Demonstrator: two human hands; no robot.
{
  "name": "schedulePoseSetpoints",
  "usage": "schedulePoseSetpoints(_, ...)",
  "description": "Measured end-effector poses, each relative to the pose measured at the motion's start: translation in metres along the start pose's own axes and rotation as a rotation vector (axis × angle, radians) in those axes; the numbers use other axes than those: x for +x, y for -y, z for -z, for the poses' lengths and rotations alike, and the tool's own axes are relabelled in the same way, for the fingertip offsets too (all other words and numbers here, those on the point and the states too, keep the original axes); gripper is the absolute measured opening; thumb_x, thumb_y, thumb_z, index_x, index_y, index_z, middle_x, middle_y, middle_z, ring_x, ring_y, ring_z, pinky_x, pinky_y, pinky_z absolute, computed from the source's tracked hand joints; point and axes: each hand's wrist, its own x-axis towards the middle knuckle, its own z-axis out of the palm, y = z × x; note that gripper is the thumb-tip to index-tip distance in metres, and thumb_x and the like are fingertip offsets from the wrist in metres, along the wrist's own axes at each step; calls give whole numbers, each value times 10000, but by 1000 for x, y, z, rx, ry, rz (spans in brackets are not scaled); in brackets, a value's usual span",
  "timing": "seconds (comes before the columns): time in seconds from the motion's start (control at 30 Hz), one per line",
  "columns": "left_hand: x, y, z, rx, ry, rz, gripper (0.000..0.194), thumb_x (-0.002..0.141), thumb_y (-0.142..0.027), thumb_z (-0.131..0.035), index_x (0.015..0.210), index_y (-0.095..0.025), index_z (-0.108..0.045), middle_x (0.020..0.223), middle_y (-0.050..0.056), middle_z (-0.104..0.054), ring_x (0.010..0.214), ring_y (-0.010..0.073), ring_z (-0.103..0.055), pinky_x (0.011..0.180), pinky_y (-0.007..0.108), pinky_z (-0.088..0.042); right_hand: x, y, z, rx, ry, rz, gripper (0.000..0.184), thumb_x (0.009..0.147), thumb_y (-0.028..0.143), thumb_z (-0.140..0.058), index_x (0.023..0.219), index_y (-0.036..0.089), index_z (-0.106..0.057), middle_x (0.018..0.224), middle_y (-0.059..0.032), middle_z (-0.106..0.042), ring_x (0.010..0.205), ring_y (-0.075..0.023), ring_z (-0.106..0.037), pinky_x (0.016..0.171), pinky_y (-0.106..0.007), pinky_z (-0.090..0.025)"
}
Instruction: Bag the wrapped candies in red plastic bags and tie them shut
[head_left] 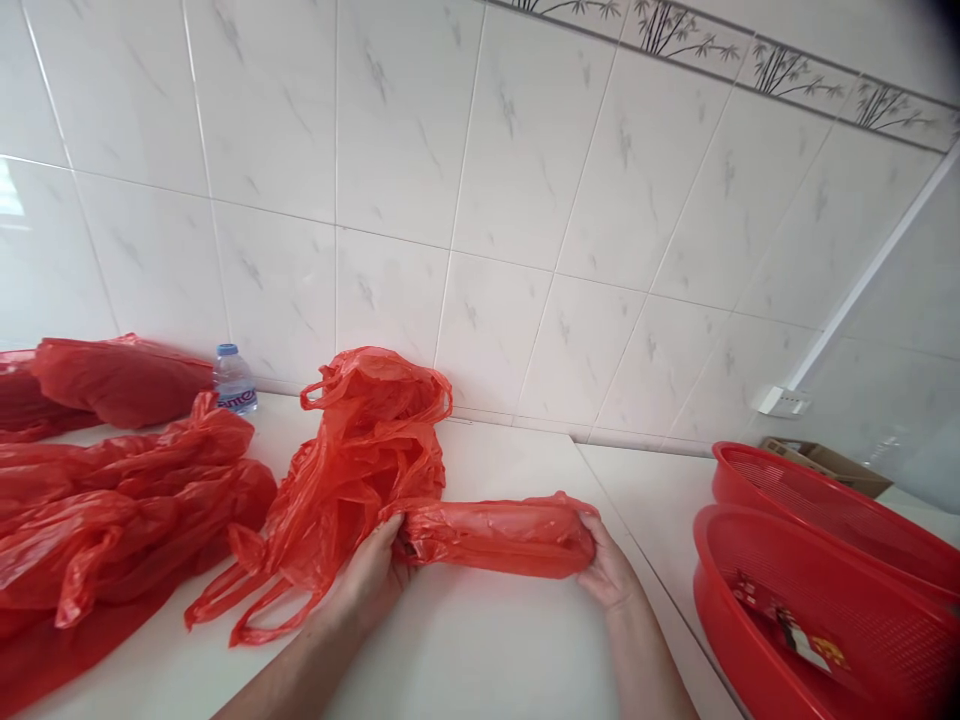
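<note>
Stretched between my hands, above the white table, is a red plastic bag (495, 535) folded into a long narrow strip. My left hand (379, 565) grips its left end, thumb on top. At the other end my right hand (604, 560) is closed round the bag, its fingers partly hidden behind the plastic. Just left of the strip a crumpled pile of red plastic bags (360, 450) with loop handles lies close to my left hand; whether it joins the held bag I cannot tell.
A larger heap of red bags (127, 510) covers the table's left side. Behind it are a red bundle (127, 380) and a water bottle (235, 380). Two red plastic baskets (720, 560) stand at right, near a cardboard box (825, 465). A tiled wall (405, 220) bounds the back.
</note>
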Motion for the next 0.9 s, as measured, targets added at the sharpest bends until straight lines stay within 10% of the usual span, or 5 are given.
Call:
schedulePoseSetpoints(0.23, -1, 7, -2, -4, 40, 38, 135, 875, -206, -534, 980, -135, -580, 896, 99, -684, 755, 193, -678, 674, 320, -568, -21, 14, -31, -434, -645, 473, 318, 752, 417, -604, 1009, 235, -562, 1047, -33, -605, 980, -192, -542, 770, -272, -442)
schedulePoseSetpoints(0.4, -4, 12, -3, 7, 128, 74, 184, 879, -243, -540, 1027, -140, -577, 956, 113, -681, 816, 205, -677, 722, 332, -559, -42, -17, -81, -1029, -83, 776, 236, 878, 345, -437, 704, 211, -521, 715, -2, -551, 678, -146, -506, 655, -256, -398)
schedulePoseSetpoints(0.53, -15, 13, -9, 29, 221, 138, 215, 867, -281, -568, 1021, -136, -602, 973, 111, -682, 879, 221, -667, 761, 328, -543, -33, -42, -91, -1302, 93, 587, 189, 860, 276, -425, 778, 216, -586, 747, -14, -602, 682, -156, -552, 634, -264, -396)
schedulePoseSetpoints(0.7, -31, 12, -18, 27, 342, 290, 286, 863, -357, -566, 1019, -130, -642, 910, 108, -693, 898, 234, -663, 720, 294, -534, -19, -35, -65, -1354, -63, 351, 690, 736, 383, -595, 1383, 310, -368, 1009, -55, -652, 855, -241, -623, 695, -318, -426)
schedulePoseSetpoints(0.9, -37, 8, -22, 91, 429, 215, 256, 810, -283, -641, 1042, -176, -668, 862, 80, -692, 891, 210, -664, 792, 287, -515, -18, -20, -48, -1402, -177, 259, 816, 677, 310, -607, 1428, 362, -291, 964, -59, -627, 826, -251, -618, 650, -321, -400)
